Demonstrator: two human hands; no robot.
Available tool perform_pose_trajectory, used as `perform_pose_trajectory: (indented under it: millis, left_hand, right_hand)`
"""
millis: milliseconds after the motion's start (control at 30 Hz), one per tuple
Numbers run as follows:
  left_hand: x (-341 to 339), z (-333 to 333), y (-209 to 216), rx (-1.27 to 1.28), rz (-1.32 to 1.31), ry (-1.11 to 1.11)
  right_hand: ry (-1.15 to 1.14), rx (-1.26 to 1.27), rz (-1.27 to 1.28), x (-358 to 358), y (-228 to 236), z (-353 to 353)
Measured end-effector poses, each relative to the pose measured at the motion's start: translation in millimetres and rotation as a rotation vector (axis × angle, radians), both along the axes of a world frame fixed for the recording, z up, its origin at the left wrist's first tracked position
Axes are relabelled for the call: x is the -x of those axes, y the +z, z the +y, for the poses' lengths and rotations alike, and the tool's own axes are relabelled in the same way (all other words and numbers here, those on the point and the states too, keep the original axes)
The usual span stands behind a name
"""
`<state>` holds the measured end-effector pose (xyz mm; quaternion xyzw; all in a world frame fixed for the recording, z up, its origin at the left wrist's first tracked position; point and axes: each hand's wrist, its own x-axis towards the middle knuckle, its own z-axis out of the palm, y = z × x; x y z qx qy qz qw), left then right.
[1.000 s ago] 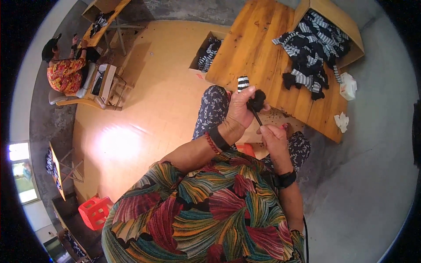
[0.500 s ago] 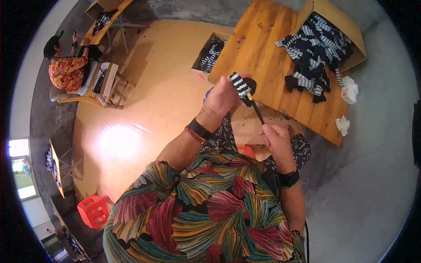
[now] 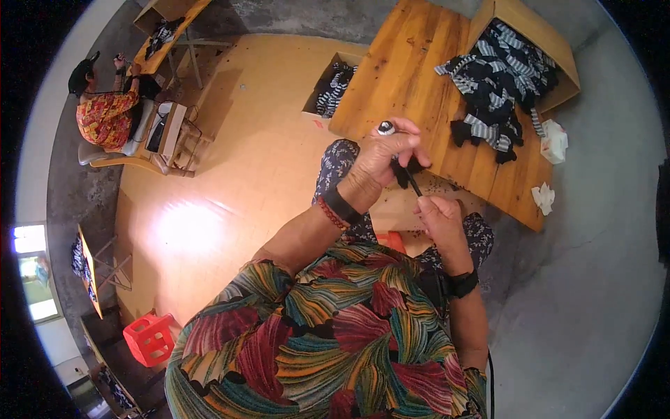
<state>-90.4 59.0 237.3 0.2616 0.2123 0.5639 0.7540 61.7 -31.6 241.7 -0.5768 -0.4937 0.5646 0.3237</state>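
Observation:
My left hand (image 3: 387,150) is raised in front of me, its fingers closed on a bunched black and white striped sock (image 3: 392,140) whose end sticks out above the fist. My right hand (image 3: 438,213) sits lower and to the right, pinching a thin dark stick-like tool (image 3: 412,183) that runs up into the sock. Both hands are over my lap, just short of the near edge of the wooden table (image 3: 405,77).
A pile of striped socks (image 3: 492,84) spills from a cardboard box (image 3: 537,31) on the table. Another box of socks (image 3: 333,87) stands on the floor by the table. Crumpled white cloths (image 3: 555,140) lie at the table's right end. A seated person (image 3: 105,112) works far left. A red stool (image 3: 148,339) stands lower left.
My left hand has bunched the sock into its fist, so less of the striped fabric shows. The right hand stays low, still pinching the thin tool.

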Motion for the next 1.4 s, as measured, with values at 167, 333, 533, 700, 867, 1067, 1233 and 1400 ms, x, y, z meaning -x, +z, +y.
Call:
perform_pose_trajectory:
  millis: [167, 333, 533, 700, 867, 1067, 1233, 1400]
  left_hand:
    - [-15.1, -18.6, -8.8, 0.07, -0.081, -0.167]
    - [-2.5, -17.9, -10.5, 0.032, 0.037, -0.134]
    - [3.5, -0.8, 12.4, -0.129, 0.258, 0.092]
    - [4.3, 13.6, 3.0, 0.149, -0.132, 0.016]
    - [19.6, 25.9, 4.5, 0.201, -0.27, 0.028]
    - [12.4, 20.3, 5.3, 0.163, -0.247, -0.014]
    - [0.1, 12.5, 8.8, 0.153, -0.116, 0.052]
    - [-11.4, 7.6, 9.6, 0.196, -0.145, 0.165]
  right_hand:
    - [-0.049, -0.1, 0.119, 2.3, -12.6, -0.6]
    - [-0.095, 0.227, 0.413, 8.1, 1.1, -4.9]
    - [-0.13, 0.045, 0.152, 11.7, 12.6, 9.0]
    - [-0.111, -0.165, -0.044, 10.1, 5.8, 10.7]
    - [-0.01, -0.13, -0.219, -16.1, 8.0, -5.1]
    - [-0.021, -0.156, -0.185, -5.3, 7.3, -1.2]
    - [-0.04, -0.212, -0.187, 1.5, -4.5, -0.6]
    - [-0.058, -0.145, -0.085, 8.1, -8.8, -1.0]
